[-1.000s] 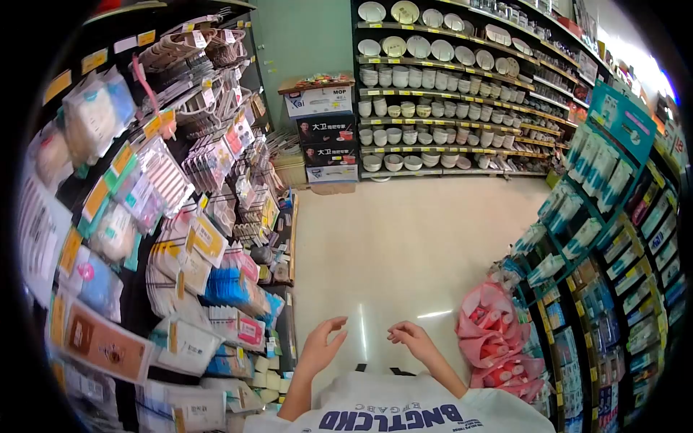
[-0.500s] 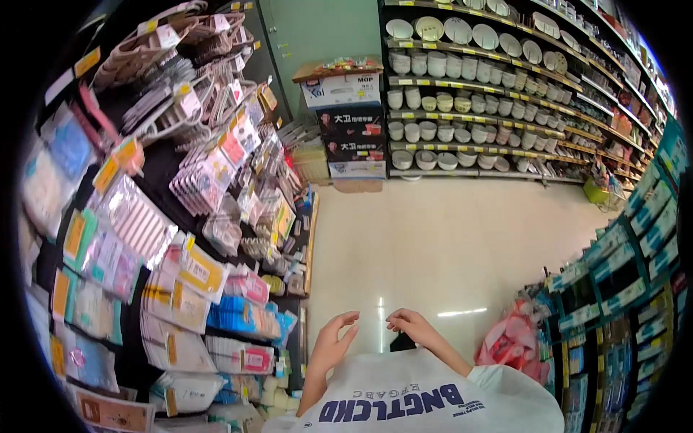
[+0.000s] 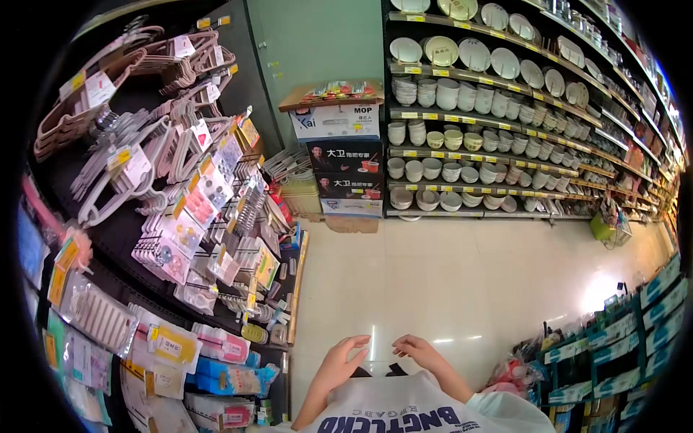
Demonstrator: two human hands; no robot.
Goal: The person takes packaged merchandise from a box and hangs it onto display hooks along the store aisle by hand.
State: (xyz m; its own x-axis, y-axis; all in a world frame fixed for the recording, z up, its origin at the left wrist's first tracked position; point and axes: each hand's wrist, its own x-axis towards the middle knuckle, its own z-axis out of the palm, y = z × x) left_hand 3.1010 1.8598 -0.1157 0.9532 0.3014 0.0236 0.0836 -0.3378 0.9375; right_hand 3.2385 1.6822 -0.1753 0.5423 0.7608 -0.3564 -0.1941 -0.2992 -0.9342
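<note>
My left hand (image 3: 345, 361) is held in front of my body over the floor, fingers apart and curved inward, with nothing in it. Facing it from the right, my right hand (image 3: 416, 350) is also bare, its fingers loosely bent and partly spread. A gap separates the two hands, and neither touches any goods. Below them lies the white shirt (image 3: 397, 400) with dark printed letters. Nearest to my left hand are blue packs (image 3: 232, 377) on the left shelf. Red and pink bagged goods (image 3: 509, 375) sit beyond my right forearm.
Hangers (image 3: 130, 159) and packaged goods line the left side. Stacked mop boxes (image 3: 339, 151) stand ahead by a green door (image 3: 325, 43). Shelves of bowls (image 3: 447, 94) and plates fill the back right. Teal-edged racks (image 3: 613, 339) stand at right; pale tiled floor (image 3: 433, 281) lies between.
The view has tilted up and moved forward, so the shelves, boxes and hangers appear lower and larger. Both hands stay bare and apart, slightly lower in view.
</note>
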